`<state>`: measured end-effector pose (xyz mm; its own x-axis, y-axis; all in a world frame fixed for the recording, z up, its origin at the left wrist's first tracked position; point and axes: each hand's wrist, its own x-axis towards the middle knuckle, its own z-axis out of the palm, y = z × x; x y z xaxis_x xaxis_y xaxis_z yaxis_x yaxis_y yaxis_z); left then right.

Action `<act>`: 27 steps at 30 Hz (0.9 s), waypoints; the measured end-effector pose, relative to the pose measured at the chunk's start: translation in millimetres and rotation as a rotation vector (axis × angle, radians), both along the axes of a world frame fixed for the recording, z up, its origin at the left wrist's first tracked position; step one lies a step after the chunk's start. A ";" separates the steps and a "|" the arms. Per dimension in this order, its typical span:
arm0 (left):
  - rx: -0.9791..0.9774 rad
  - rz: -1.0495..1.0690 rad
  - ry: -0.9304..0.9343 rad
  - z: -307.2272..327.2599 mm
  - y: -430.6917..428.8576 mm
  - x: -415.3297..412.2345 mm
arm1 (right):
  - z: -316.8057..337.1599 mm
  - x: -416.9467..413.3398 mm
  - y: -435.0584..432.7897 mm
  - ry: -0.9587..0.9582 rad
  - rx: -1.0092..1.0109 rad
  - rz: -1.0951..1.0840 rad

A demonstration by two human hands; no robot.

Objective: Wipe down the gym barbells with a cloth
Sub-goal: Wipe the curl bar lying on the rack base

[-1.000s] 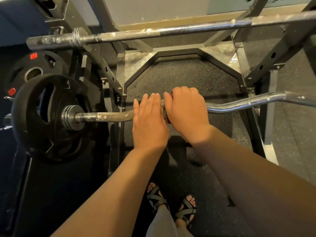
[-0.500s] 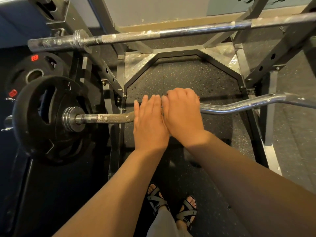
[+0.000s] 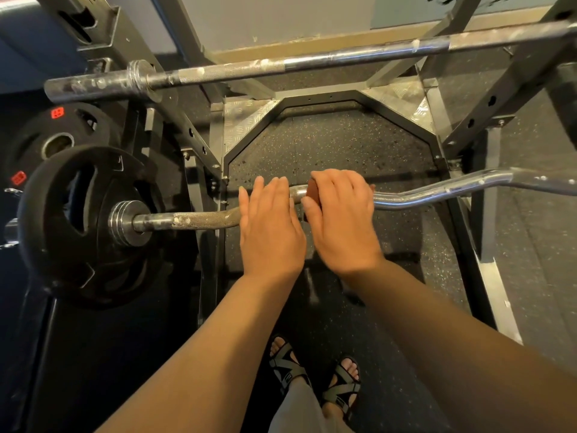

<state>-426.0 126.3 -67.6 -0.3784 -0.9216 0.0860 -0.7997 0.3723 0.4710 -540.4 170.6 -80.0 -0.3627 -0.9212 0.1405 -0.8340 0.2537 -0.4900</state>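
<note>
In the head view, the curl bar (image 3: 187,220) is seen running across the middle, its right end cut off at the frame edge. It is covered by the flat, straight-fingered left hand (image 3: 270,232). A reddish cloth (image 3: 313,195), mostly hidden, is clamped onto the bar by the curled right hand (image 3: 342,220).

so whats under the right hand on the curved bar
A reddish-brown cloth edge shows beside the thumb, against the curved bar. The right hand covers the rest of it.

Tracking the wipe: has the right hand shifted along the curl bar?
Yes: right hand slid slightly rightward, away from the weight plate and left hand.
</note>
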 end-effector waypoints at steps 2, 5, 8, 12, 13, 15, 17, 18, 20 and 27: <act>0.007 -0.011 0.008 0.5 1.0 0.9 | 1.4 -20.5 5.7 0.021 -0.004 0.099; 0.001 0.001 0.011 0.5 1.9 0.3 | 5.9 -49.9 14.4 0.015 0.045 -0.103; -0.023 0.002 0.005 -0.1 2.7 -4.4 | 7.4 -37.3 6.5 0.119 0.104 -0.255; -0.037 -0.082 -0.021 -1.7 -0.2 -10.4 | -1.5 -2.8 -5.8 -0.005 0.005 -0.089; -0.037 -0.094 -0.020 -1.6 -1.1 -10.2 | -3.9 -1.0 -5.0 -0.041 -0.005 -0.043; -0.036 -0.107 -0.014 -1.1 -1.1 -8.8 | -3.3 -11.1 1.3 -0.028 -0.005 0.054; -0.041 -0.109 -0.010 -0.6 -0.5 -8.1 | -0.2 -31.6 11.3 0.018 -0.008 0.087; -0.041 -0.107 -0.007 -0.6 -0.3 -8.1 | 0.6 -42.4 18.1 0.038 -0.001 0.054; -0.037 -0.097 0.003 -1.0 -0.1 -9.1 | 0.6 -55.2 34.5 0.060 0.013 -0.061; -0.053 -0.065 -0.011 -2.5 4.6 -16.6 | -6.2 -11.5 19.2 -0.071 -0.005 -0.255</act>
